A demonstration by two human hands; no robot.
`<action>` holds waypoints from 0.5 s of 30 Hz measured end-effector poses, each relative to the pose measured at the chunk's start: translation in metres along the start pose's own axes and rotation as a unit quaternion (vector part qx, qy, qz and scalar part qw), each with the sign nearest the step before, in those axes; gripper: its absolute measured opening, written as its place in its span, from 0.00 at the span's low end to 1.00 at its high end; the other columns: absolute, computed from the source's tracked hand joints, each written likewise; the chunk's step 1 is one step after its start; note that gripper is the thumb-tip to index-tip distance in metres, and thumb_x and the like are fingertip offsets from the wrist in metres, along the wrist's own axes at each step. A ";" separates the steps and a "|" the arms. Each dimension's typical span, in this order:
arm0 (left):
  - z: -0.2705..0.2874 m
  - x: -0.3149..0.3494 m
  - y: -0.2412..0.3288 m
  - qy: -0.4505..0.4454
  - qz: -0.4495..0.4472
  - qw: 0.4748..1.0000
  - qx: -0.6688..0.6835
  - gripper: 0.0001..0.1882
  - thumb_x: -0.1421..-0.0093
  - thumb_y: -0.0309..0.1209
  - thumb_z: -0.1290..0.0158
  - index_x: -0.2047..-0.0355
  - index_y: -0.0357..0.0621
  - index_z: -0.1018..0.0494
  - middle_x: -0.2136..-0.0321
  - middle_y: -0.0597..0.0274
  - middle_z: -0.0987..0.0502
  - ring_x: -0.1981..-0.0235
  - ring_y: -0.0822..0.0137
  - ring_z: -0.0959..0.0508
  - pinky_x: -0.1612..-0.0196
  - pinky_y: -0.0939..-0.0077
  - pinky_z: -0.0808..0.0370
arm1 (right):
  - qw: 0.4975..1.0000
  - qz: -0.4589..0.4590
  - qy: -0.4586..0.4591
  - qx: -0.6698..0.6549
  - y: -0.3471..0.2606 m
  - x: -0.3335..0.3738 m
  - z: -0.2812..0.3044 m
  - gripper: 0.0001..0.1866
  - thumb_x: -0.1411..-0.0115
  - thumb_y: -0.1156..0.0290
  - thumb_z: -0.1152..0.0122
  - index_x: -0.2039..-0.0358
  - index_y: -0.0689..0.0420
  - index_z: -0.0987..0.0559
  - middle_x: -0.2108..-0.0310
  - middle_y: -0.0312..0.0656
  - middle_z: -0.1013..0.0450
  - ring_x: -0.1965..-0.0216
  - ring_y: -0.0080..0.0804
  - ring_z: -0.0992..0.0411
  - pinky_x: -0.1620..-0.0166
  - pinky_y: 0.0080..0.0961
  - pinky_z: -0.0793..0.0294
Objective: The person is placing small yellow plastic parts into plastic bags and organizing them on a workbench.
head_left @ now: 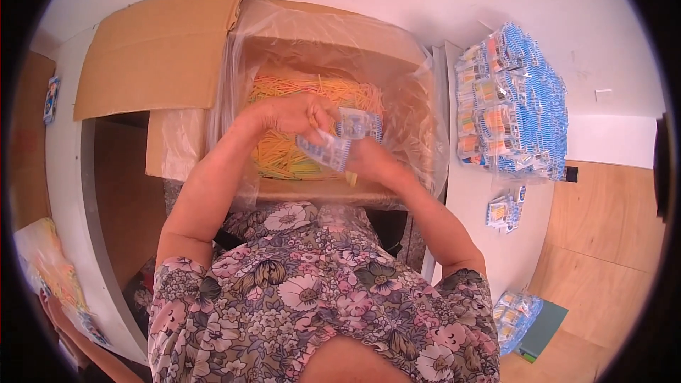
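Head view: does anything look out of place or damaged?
Mildly: a few loose packets lie on the white table, apart from the large pile of packets, so they look like strays. Nothing looks plainly damaged.

Yellow and orange sticks [284, 159] beneath the left hand [301, 113]; blue-printed clear packets [326, 151] beside the right hand [372, 161]; brown box [159, 50] around both; pink-and-white flowered shirt [319, 291] below them.

The carton [163, 57] is matt cardboard, its liner [264, 25] wrinkled, glossy plastic. The held packets [360, 125] and the packet stack [511, 110] near the far edge of the smooth bench [464, 223] are shiny plastic.
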State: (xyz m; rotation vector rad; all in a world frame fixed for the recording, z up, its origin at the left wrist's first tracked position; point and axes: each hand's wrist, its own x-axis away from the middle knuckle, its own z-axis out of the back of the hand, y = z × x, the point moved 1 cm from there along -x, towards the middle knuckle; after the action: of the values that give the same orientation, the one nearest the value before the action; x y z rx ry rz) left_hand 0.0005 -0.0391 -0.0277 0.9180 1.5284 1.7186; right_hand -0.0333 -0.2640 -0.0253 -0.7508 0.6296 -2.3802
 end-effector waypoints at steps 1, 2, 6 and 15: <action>-0.001 -0.001 0.005 0.032 -0.035 0.996 0.070 0.06 0.54 0.24 0.40 0.73 0.40 0.21 0.56 0.53 0.26 0.55 0.62 0.27 0.54 0.72 0.31 | 0.996 -0.003 0.073 -0.060 0.000 0.001 0.013 0.11 0.47 0.67 0.41 0.77 0.63 0.27 0.82 0.43 0.32 0.79 0.27 0.35 0.72 0.27 0.32; -0.004 -0.002 0.006 0.033 -0.034 0.996 0.070 0.06 0.54 0.24 0.40 0.73 0.40 0.21 0.56 0.53 0.26 0.55 0.62 0.27 0.54 0.72 0.31 | 0.982 -0.006 0.144 -0.118 -0.004 0.001 0.026 0.12 0.47 0.67 0.42 0.78 0.63 0.28 0.83 0.46 0.32 0.80 0.33 0.34 0.72 0.28 0.32; -0.020 -0.010 0.020 0.004 -0.043 0.990 0.138 0.05 0.53 0.23 0.41 0.73 0.37 0.22 0.66 0.61 0.23 0.64 0.72 0.27 0.60 0.78 0.30 | 0.937 -0.009 0.266 -0.228 -0.028 0.002 0.053 0.11 0.47 0.67 0.41 0.77 0.62 0.28 0.82 0.44 0.33 0.82 0.31 0.36 0.74 0.26 0.33; -0.033 -0.019 0.021 0.162 -0.107 0.981 0.018 0.05 0.50 0.23 0.42 0.71 0.35 0.23 0.74 0.63 0.22 0.71 0.75 0.25 0.65 0.79 0.28 | 0.915 0.004 0.369 -0.165 -0.056 -0.012 0.053 0.13 0.47 0.66 0.39 0.78 0.61 0.29 0.84 0.39 0.34 0.81 0.23 0.37 0.77 0.25 0.35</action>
State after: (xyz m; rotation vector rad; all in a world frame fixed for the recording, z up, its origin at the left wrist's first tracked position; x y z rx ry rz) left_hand -0.0168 -0.0749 -0.0105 0.4840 1.7994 1.7467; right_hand -0.0122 -0.2293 0.0411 0.0759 1.3540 -2.5477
